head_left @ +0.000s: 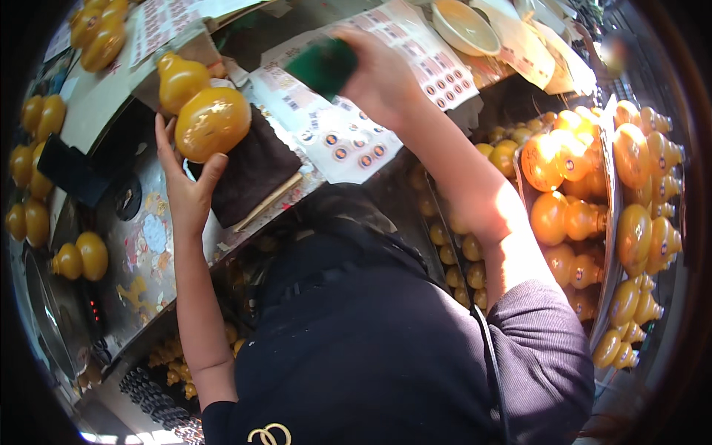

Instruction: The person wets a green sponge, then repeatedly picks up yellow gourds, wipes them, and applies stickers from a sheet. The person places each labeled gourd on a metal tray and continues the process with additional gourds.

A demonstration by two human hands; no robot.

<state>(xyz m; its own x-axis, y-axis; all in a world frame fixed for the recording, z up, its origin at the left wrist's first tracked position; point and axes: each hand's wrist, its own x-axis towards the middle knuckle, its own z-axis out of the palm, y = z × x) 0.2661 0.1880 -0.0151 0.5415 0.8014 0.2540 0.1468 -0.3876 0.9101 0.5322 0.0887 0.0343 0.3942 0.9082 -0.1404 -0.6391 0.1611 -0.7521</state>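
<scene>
The right hand covers one end of the green tool; the gourd hides the left hand's palm; sticker sheet prints are too small to make out; the bowl is cut off at the top edge.

White sticker sheet bearing rows of small round labels ringed in orange and dark blue, lying flat at centre; a second label sheet with red-and-white stickers just up and right of it, partly under the right hand; a third printed sheet well to its upper left; small round labels on the gourd bottles far to its right.
</scene>
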